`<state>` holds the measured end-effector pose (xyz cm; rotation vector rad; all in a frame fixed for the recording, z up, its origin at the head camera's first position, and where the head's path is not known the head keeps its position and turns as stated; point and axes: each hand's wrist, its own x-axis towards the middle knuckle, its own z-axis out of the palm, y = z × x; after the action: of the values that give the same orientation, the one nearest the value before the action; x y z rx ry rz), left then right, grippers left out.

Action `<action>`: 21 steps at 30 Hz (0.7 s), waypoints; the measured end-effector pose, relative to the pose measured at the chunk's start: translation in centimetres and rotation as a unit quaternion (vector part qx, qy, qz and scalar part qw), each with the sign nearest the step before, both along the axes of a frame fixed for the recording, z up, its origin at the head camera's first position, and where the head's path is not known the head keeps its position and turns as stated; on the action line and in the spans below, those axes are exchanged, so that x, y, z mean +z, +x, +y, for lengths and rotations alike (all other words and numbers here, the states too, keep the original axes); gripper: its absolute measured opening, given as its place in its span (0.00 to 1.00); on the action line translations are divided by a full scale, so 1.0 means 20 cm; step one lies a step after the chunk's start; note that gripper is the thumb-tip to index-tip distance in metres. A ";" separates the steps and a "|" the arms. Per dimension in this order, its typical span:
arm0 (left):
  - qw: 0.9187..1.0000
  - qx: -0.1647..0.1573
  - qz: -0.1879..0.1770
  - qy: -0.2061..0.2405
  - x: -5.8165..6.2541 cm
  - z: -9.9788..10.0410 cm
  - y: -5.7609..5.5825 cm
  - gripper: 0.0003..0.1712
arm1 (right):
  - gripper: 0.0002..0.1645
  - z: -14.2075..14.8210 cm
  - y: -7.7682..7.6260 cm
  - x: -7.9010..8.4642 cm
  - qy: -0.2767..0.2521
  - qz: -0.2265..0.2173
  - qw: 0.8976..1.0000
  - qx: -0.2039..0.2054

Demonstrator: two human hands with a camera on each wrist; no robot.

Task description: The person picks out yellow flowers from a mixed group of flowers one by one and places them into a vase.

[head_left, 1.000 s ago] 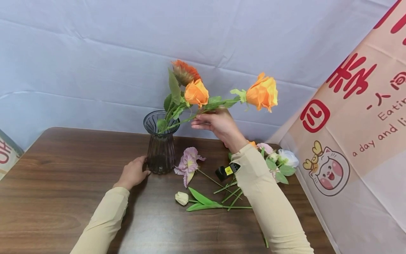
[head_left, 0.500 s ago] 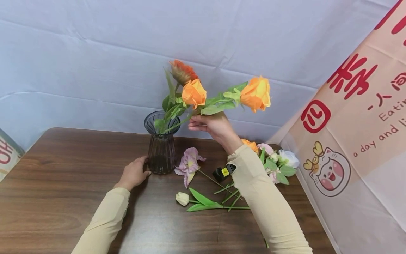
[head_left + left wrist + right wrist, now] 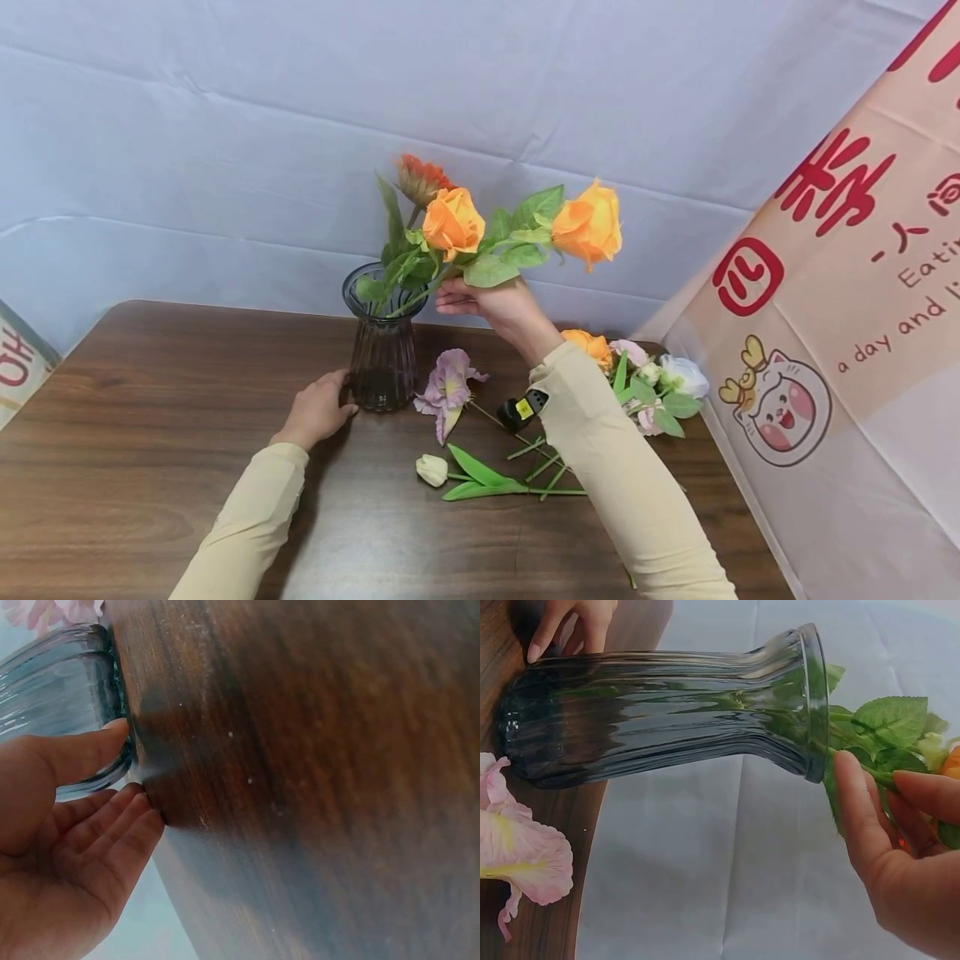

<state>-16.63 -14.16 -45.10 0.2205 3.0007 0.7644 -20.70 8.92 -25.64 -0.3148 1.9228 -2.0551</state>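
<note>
- Right grip pinches a slim, green, leafy flower stem: likely light, springy, best held mid-stem.
- Left grip, thumb and fingers apart, touches a smoky, ribbed-glass vase: probably fragile; far-side contact unclear.

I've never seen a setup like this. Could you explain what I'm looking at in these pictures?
There is no machine at work here, just a person's left hand and right hand, both bare. The wide picture is taken from the head, looking down. The two close ones come from the wrists, which is why the vase looks tipped there; it stands upright on the table.

The left hand touches the vase near its base. The right hand pinches a green stem just outside the vase's mouth. On the table lie a purple flower, a white tulip and some mixed flowers.
</note>
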 end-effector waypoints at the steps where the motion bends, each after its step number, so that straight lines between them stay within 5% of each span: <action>1: 1.000 0.000 0.001 0.000 0.00 0.00 0.00 0.33 | 0.08 0.00 0.00 0.00 0.002 0.000 1.000 0.002; 21: 1.000 -0.002 0.010 0.003 0.00 0.00 0.00 0.32 | 0.03 -0.04 -0.02 -0.04 0.051 0.015 0.999 -0.004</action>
<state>-16.54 -14.24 -45.13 0.2371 3.0159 0.7763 -21.08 8.21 -26.49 -0.3177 2.0411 -1.9592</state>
